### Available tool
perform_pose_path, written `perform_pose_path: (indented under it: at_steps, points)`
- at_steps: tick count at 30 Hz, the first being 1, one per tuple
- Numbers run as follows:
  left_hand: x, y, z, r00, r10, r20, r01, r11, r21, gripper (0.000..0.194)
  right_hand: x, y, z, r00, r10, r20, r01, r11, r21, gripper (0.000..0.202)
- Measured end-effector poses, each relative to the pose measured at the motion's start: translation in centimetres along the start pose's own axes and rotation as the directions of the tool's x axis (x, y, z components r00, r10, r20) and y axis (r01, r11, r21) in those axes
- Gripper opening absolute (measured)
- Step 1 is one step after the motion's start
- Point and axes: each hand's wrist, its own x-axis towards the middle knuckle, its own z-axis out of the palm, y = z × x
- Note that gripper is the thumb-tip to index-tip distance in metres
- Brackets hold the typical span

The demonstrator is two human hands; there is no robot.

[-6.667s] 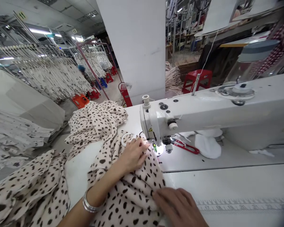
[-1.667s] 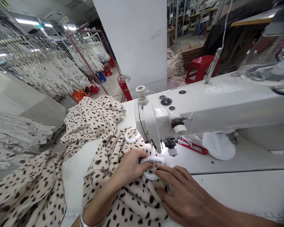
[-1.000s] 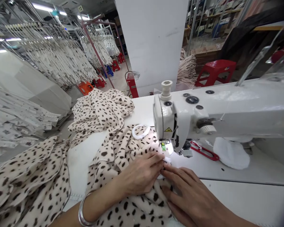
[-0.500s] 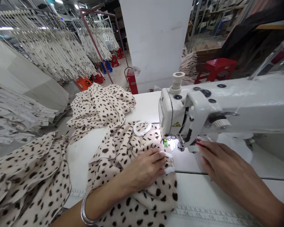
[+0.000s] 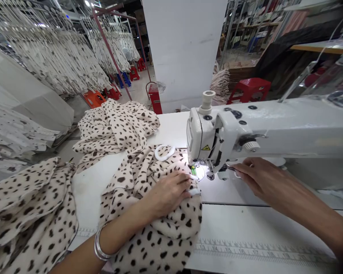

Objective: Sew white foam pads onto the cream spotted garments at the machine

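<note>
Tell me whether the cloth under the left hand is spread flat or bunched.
Bunched: the cloth shows folds and ripples around the left hand, rather than lying smooth.

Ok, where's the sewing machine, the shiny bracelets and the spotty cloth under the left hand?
Sewing machine (image 5: 274,131): head view, on its long white body.
Bracelets (image 5: 97,245): head view, on their silver curve.
Spotty cloth (image 5: 163,233): head view, on its near folds.

Head-worn view, forward and down

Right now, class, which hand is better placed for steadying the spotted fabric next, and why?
Likely the left hand: it rests on the spotted fabric, while the right hand is off it, by the sewing machine.
</note>
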Motion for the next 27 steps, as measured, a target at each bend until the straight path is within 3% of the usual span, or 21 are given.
perform_pose_path:
  at_steps: [4, 6, 9, 12, 19, 27]
  points:
    - [0.2, -0.5, 0.1, 1.000, 0.006, 0.001, -0.006, 0.999, -0.044, 0.018, 0.3, -0.3, -0.6, 0.986, -0.043, 0.163, 0.014, 0.985, 0.170, 0.036]
    - [0.1, -0.7, 0.2, 1.000, -0.002, -0.009, 0.001, 0.999, -0.050, 0.021, 0.7, -0.6, -0.6, 0.984, -0.054, 0.169, 0.019, 0.979, 0.202, 0.041]
    - [0.0, -0.7, 0.3, 1.000, -0.018, -0.017, 0.017, 0.999, -0.046, 0.024, 1.1, -0.8, -0.6, 0.994, 0.018, 0.107, -0.037, 0.983, 0.182, 0.052]
    - [0.1, -0.6, 0.2, 1.000, -0.014, -0.013, 0.013, 0.999, -0.033, 0.025, 1.0, -1.1, -0.5, 0.998, 0.034, 0.053, -0.044, 0.974, 0.220, 0.050]
    - [0.3, -0.3, 0.1, 1.000, -0.020, -0.005, 0.020, 1.000, 0.010, 0.025, 0.9, -5.0, 0.4, 0.998, -0.004, -0.067, 0.031, 0.915, 0.402, 0.050]
    - [0.5, -0.7, 0.2, 1.000, -0.020, 0.016, 0.020, 1.000, 0.000, 0.022, 1.6, -6.0, 1.4, 0.972, -0.093, -0.215, 0.133, 0.975, 0.180, 0.060]
